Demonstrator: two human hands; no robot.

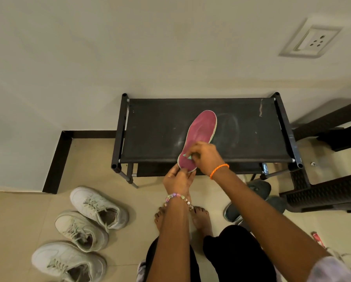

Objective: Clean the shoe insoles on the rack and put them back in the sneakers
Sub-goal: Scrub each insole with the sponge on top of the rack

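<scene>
A single pink insole [201, 135] lies top side up on the dark fabric top of the shoe rack [160, 127], toe toward the wall and heel overhanging the front rail. The left hand [177, 181] pinches the heel end from below and steadies it; the right hand [206, 155] presses down on the heel area with its fingers curled round a small pale green item, apparently a wipe or cloth scrap, though too little of it shows to be sure. Judged from this arrangement, cleaning is under way on this insole and centred at its heel; whether the forefoot has been wiped cannot be told. Pale smudges mark the rack fabric just to the right of the insole. No second insole is in view. Three white sneakers [98, 207] stand on the tiled floor well to the left of the rack, openings upward; whether any already holds an insole cannot be told. Replacing the insole therefore appears to remain. Dark shoes [258, 188] lie on the floor at the right.
</scene>
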